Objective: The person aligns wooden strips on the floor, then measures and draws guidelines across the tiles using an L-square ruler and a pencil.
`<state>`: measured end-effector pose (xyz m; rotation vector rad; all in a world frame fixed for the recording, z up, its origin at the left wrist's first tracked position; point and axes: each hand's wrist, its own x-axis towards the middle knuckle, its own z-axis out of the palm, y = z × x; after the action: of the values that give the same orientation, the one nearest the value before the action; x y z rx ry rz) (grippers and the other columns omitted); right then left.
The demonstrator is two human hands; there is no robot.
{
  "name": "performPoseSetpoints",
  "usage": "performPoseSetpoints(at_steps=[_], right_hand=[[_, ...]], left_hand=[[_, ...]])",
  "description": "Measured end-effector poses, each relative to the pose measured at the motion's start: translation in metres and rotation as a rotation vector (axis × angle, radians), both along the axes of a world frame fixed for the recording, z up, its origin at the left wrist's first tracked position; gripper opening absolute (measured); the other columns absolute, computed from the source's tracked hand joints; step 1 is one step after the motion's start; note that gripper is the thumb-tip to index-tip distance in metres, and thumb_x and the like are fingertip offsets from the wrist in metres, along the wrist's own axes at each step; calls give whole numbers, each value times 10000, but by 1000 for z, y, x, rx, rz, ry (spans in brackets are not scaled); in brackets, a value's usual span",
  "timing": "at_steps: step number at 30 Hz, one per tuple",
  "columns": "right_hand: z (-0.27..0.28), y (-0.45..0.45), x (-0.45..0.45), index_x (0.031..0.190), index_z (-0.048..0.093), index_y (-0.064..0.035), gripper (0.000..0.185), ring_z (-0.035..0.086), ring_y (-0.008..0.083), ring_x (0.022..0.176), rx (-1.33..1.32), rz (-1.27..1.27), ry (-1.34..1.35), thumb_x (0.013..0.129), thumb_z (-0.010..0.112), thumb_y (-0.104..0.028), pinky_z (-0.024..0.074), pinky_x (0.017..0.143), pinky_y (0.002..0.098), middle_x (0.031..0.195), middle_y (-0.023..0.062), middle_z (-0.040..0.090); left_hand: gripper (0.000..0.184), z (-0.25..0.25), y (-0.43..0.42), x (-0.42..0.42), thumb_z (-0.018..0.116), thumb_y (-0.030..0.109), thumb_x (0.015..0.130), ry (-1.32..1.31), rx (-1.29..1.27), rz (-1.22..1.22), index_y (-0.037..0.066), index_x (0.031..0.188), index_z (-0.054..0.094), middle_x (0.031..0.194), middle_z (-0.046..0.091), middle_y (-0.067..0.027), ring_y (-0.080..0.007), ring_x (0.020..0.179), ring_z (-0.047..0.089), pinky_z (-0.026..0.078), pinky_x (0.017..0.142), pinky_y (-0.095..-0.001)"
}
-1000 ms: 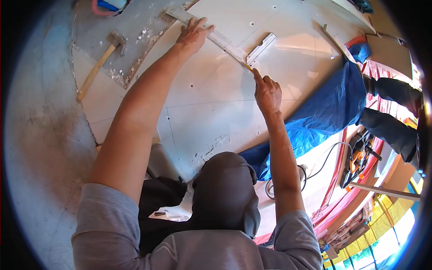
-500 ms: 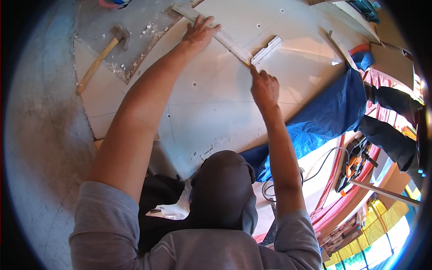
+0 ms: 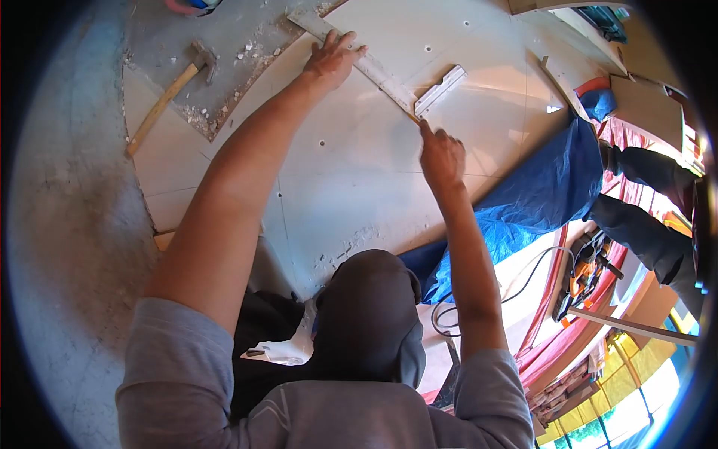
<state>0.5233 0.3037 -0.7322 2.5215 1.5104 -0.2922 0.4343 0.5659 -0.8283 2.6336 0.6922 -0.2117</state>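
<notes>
A try square lies on a pale board (image 3: 359, 198) marked with pencil lines; its long metal blade (image 3: 385, 81) runs diagonally and its short thick handle (image 3: 440, 90) points up to the right. My left hand (image 3: 331, 61) rests on the blade near its upper part, fingers spread, pressing it against the board. Closed round a thin yellow pencil (image 3: 410, 116), my right hand (image 3: 443, 157) is just below the square's corner, with the pencil tip at the blade's end.
A wooden-handled hammer (image 3: 166, 101) lies at the upper left beside white debris. Blue tarp (image 3: 542, 176) borders the board's right edge. Further right are another person's legs (image 3: 651, 232), a cable and an orange-black power tool (image 3: 583, 273). A wood strip (image 3: 562, 86) lies at the upper right.
Over the last second the view has shifted slightly. The right hand and pencil have moved a little around the square's corner. The left hand stays on the blade.
</notes>
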Motion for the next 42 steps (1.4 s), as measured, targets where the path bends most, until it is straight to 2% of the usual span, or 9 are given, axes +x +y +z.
performPoseSetpoints(at_steps=[3,9,19,25,29,33,35,38,42], right_hand=[[15,-13,-2,1189,626,-125,350,655,299,678,-132,-69,-22,861,528,-51,513,640,414,775,131,638],[-6,46,-13,1172,627,-98,349,661,289,669,269,53,62,844,520,-48,520,638,401,784,124,643],[-26,71,-8,1192,616,-81,350,660,296,651,190,93,60,857,517,-68,524,635,415,780,125,643],[-25,101,-23,1131,624,-60,282,686,279,673,99,99,-31,875,520,-114,535,644,404,775,118,670],[-23,125,-22,1101,628,-68,250,696,280,703,27,131,-9,887,513,-129,542,639,404,789,119,680],[-9,94,-21,1102,630,-67,249,693,284,701,-58,67,-12,894,510,-131,539,652,420,805,125,682],[-22,110,-22,1072,630,-64,225,692,291,694,60,126,-25,899,507,-139,541,634,418,799,128,680],[-20,128,-26,1064,627,-63,220,693,290,697,34,102,5,902,500,-139,544,635,410,801,128,682],[-15,107,-23,1040,628,-72,201,697,287,710,18,59,4,897,499,-127,544,635,416,796,128,685]], left_hand=[[473,9,0,-2,417,112,949,25,18,-6,305,1371,507,1519,300,-51,-345,1407,226,272,1111,-579],[443,-2,3,-2,347,147,978,-6,-11,4,279,1367,512,1524,285,-41,-325,1411,208,233,1104,-623],[446,9,-1,-1,368,144,970,6,-63,20,275,1373,507,1530,272,-40,-325,1423,188,211,1113,-624],[440,5,-1,0,370,149,974,28,-49,22,275,1372,511,1533,265,-46,-341,1430,181,213,1114,-624],[488,16,4,1,379,83,948,63,-115,20,291,1368,515,1545,260,-47,-347,1426,187,223,1138,-566],[455,16,6,2,382,123,962,44,-120,28,287,1364,519,1537,269,-42,-340,1425,185,226,1129,-584],[438,9,3,0,390,139,965,2,-100,8,277,1358,527,1525,279,-42,-338,1420,191,221,1116,-628],[446,6,5,-1,390,137,958,15,-99,-9,279,1359,525,1527,275,-45,-337,1417,189,223,1112,-631],[458,10,4,-2,396,115,950,2,-91,17,284,1354,529,1524,288,-22,-311,1414,211,283,1085,-592]])
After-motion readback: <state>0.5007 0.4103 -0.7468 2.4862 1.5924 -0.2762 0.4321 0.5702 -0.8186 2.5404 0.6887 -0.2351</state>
